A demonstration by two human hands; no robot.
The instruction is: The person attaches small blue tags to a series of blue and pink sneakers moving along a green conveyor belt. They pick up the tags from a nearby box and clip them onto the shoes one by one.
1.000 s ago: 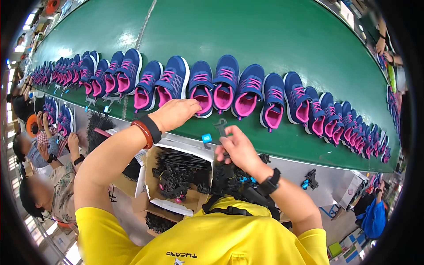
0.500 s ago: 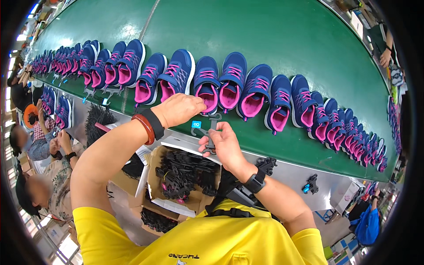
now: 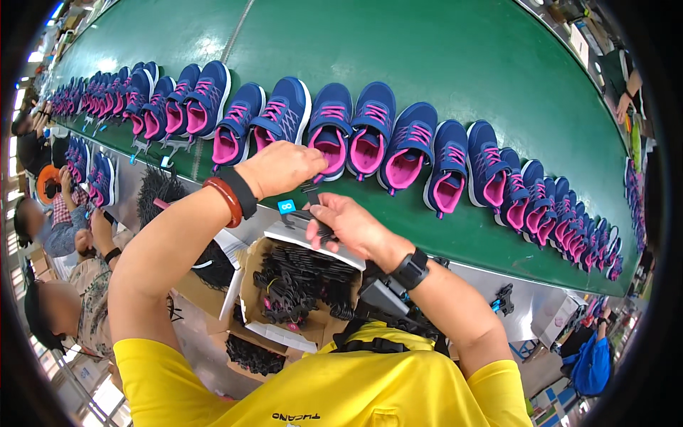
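My left hand (image 3: 283,168) is closed on the heel edge of a navy sneaker (image 3: 331,98) with pink laces and pink lining; its fingertips are partly hidden at the shoe's opening. Just below, my right hand (image 3: 348,226) grips a black plastic shoe hanger (image 3: 324,229) between thumb and fingers. A blue tag (image 3: 286,206) sits on the hanger's left arm. The hanger's upper end is close to the sneaker's heel, and I cannot tell whether they touch. Another navy sneaker (image 3: 284,103) stands directly to the left, partly behind my left hand.
Sneakers line the green table (image 3: 441,57) to both sides. Below its metal edge, an open carton (image 3: 249,285) holds many black hangers (image 3: 284,285). More hangers lie on a metal ledge (image 3: 523,285). Co-workers (image 3: 60,302) sit at the left.
My right hand has moved slightly down and left, and the hanger has tilted, bringing its blue tag left. My left hand has shifted a little left and up. The sneakers sit slightly further left.
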